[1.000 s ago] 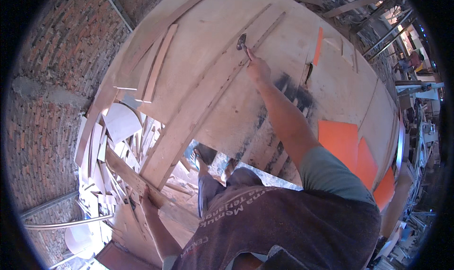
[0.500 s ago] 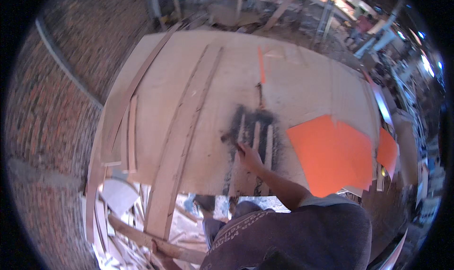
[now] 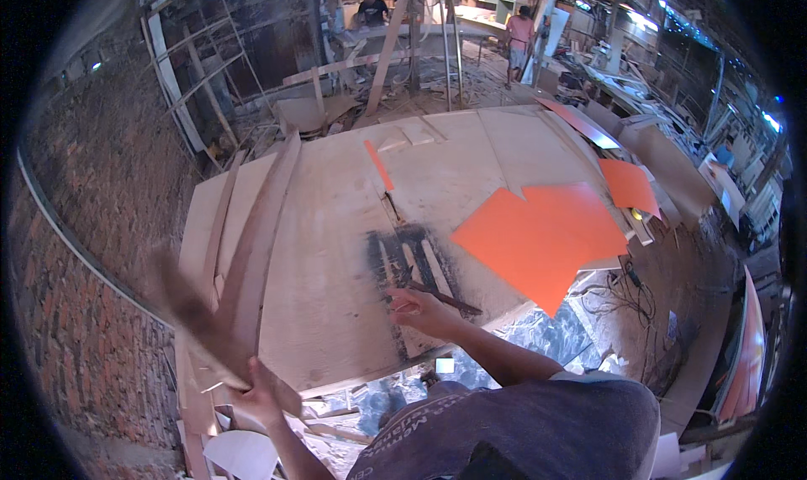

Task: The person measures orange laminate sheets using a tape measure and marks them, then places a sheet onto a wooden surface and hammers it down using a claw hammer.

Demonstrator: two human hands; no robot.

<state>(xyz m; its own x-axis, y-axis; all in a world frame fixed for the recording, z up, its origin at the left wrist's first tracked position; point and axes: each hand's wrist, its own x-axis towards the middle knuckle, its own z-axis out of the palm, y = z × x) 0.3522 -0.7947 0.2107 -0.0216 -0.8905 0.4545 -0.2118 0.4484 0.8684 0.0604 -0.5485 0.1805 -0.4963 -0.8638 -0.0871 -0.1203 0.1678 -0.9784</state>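
My left hand (image 3: 259,400) grips a wooden board (image 3: 202,329) near its lower end; the board is raised, tilted up to the left and smeared by motion. My right hand (image 3: 420,310) is above the near part of a large pale plywood sheet (image 3: 328,287), fingers apart and holding nothing. Beside it, a tool with a dark, stick-like handle (image 3: 458,303) lies across the black-stained patch (image 3: 388,246); I cannot make out its head. Narrow wood strips (image 3: 437,267) rest on that patch. To the right lies an orange sheet (image 3: 538,238).
Long boards (image 3: 267,236) lie along the sheet's left side, close to a brick wall (image 3: 92,329). A thin orange strip (image 3: 379,166) is farther back. A cable (image 3: 635,291) and scraps lie on the right. Two people (image 3: 519,39) are in the far background, another at far right.
The board in my left hand has swung up from below the sheet's near edge. My right hand has let go of the dark tool. The view has tipped up and turned right.
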